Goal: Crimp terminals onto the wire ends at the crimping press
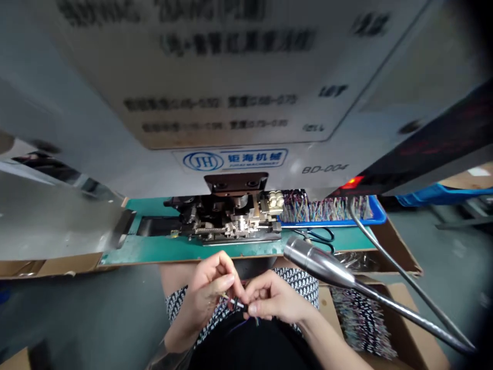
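Above my lap, in front of the bench edge, both hands meet at a small wire bundle (234,303) with thin coloured strands and a black part. My left hand (211,288) is closed, with thumb and fingers pinched on the bundle's left side. Close against it, my right hand (275,298) pinches the bundle's right end, where a few thin wire ends stick out below the thumb. The fingers partly hide the bundle. Just beyond the hands stands the metal applicator (239,221) of a large grey machine (146,169); neither hand touches it.
A blue tray (379,213) of wires and dark-handled scissors (319,235) lie on the green bench top (154,250). A flexible metal lamp (327,264) reaches in from the right, near my right hand. Below, a cardboard box (414,321) holds more wire bundles (362,321).
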The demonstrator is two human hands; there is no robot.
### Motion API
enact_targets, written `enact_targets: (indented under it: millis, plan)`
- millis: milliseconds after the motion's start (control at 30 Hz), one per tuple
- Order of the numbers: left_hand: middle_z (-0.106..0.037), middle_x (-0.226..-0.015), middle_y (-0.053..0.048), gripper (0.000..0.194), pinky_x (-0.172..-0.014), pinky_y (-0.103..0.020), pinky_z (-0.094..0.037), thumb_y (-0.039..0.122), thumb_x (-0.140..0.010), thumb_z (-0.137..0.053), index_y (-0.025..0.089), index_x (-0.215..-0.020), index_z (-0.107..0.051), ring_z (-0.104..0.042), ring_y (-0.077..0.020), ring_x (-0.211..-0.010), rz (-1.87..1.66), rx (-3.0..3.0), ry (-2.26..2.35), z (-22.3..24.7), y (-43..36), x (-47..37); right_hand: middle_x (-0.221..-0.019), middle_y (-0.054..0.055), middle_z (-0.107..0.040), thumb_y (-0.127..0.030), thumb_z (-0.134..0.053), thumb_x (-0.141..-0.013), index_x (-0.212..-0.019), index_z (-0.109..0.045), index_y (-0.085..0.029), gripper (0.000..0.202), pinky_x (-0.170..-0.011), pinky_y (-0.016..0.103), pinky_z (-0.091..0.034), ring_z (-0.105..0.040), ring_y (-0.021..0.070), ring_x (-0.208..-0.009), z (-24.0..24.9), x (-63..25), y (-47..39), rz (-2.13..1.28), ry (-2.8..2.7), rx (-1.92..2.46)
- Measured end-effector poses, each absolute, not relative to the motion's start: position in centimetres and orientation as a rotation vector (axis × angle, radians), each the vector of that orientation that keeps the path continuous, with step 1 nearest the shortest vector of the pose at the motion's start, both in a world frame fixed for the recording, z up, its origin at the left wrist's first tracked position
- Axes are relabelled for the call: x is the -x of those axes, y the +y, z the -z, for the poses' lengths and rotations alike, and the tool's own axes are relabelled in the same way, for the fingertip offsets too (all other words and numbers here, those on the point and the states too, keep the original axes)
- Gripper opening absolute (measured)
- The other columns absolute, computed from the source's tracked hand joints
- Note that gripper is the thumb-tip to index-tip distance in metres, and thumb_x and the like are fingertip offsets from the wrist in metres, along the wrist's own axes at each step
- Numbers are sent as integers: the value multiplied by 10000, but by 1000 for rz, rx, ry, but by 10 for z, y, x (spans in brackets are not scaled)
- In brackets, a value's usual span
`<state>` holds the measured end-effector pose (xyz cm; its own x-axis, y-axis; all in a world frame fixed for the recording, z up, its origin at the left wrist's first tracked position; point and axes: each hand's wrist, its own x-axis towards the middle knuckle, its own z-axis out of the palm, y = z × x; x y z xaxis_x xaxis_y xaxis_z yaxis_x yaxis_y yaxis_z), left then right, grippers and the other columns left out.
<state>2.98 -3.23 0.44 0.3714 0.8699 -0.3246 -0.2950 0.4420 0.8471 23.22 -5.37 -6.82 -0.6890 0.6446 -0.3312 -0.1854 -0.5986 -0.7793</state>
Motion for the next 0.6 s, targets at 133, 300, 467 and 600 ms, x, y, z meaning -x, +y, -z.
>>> enact_targets:
  millis: [133, 300, 467, 600]
  plan:
    - [-799, -1012, -116, 296, -568, -236, -558, 459, -920, -765, 175, -948, -687, -782, -257, -893, -885, -904, 970, 1, -31, -25, -676, -8, -687, -401, -959, -740, -904, -791, -130, 359, -536, 205, -471, -586, 93, -558, 46, -285, -43, -2180, -1378, 899]
    - [-794, -947, -101, 309, -648, -272, -577, 482, -964, -723, 179, -899, -729, -766, -251, -846, -812, -1097, 1278, 13, -30, -5, -702, 0, -683, -355, -694, -999, -899, -724, -164, 218, -514, 231, -465, -597, 122, -575, 10, -394, -27, -1502, -1685, 1176]
    - [-756, -831, -73, 366, -674, -284, -531, 527, -1014, -622, 192, -887, -694, -711, -239, -782, -541, -1386, 1327, 40, -25, 8, -721, 30, -734, -318, -708, -970, -913, -704, -157, 171, -561, 259, -532, -690, 166, -596, 21, -421, 11, -610, -1635, 1557]
    - [-771, -850, -45, 242, -730, -271, -474, 405, -1004, -598, 210, -1036, -738, -703, -220, -816, -122, -1708, 1305, 63, -26, 6, -704, 5, -717, -306, -704, -955, -879, -704, -191, 138, -571, 256, -521, -665, 149, -565, 45, -386, 52, 7, -1663, 1493]
